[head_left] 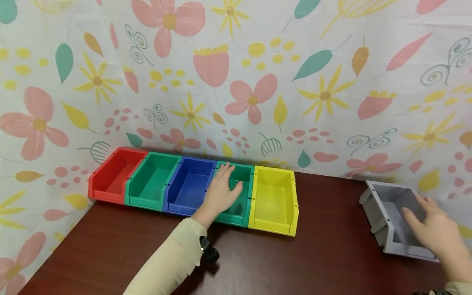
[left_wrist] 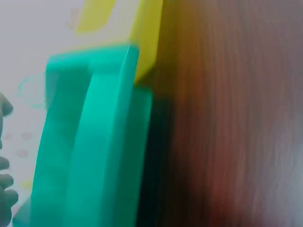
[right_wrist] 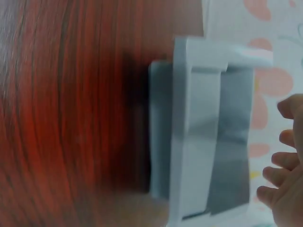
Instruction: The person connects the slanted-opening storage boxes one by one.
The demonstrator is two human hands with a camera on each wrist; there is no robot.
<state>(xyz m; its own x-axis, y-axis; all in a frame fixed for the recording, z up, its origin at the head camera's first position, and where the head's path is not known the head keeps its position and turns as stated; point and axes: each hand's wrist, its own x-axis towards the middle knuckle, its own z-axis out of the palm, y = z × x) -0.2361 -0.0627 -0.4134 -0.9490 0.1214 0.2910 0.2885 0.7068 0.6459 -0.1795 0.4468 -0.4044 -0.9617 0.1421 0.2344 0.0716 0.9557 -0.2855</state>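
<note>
My left hand (head_left: 222, 191) is over the right-hand green bin (head_left: 239, 211), fingers extended toward its back edge and thumb spread to the right. Nothing shows in its grasp. In the left wrist view, the front lip of that green bin (left_wrist: 94, 156) fills the middle, with fingertips (left_wrist: 6, 198) at the left edge. My right hand (head_left: 436, 229) hovers over the grey bin (head_left: 385, 217) at the far right, its fingers spread and holding nothing. The right wrist view has the grey bin (right_wrist: 199, 132) in the middle and the hand's fingers (right_wrist: 279, 177) at the right edge.
Joined to the green bin in one row are a yellow bin (head_left: 273, 200), a blue bin (head_left: 191, 188), another green bin (head_left: 153, 180) and a red bin (head_left: 118, 174). They stand on a dark brown table (head_left: 328, 246) against a flower-patterned cloth (head_left: 258, 135).
</note>
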